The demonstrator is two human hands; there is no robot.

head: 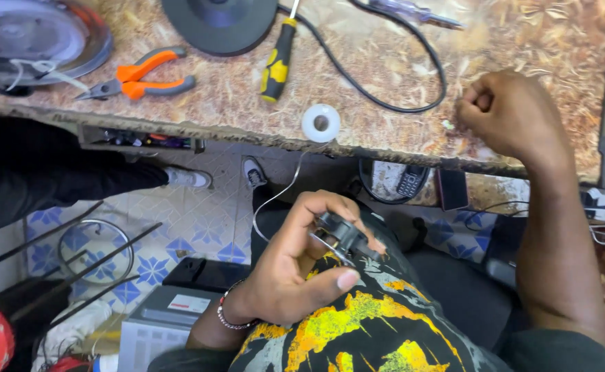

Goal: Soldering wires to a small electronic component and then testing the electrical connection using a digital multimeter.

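Worktop point(537, 41): brown, mottled straw pattern. Pliers point(137, 79): orange and grey grips. Screwdriver point(278, 62): black and yellow handle. Tape roll point(320, 122): white. Cable point(392, 65): black. Floor tiles point(192, 220): pale, blue star motif. Shirt point(357, 331): black, yellow print.

Small black part point(342, 234) in left hand point(295, 275) is mostly covered by fingers; shape unclear. Right hand point(509, 114) is a closed fist; whatever it pinches is hidden. Round metal appliance point(30, 38) cut off at top-left edge, black disc point(220, 24) by top edge. Another person's dark sleeve point(47, 169) runs off left.
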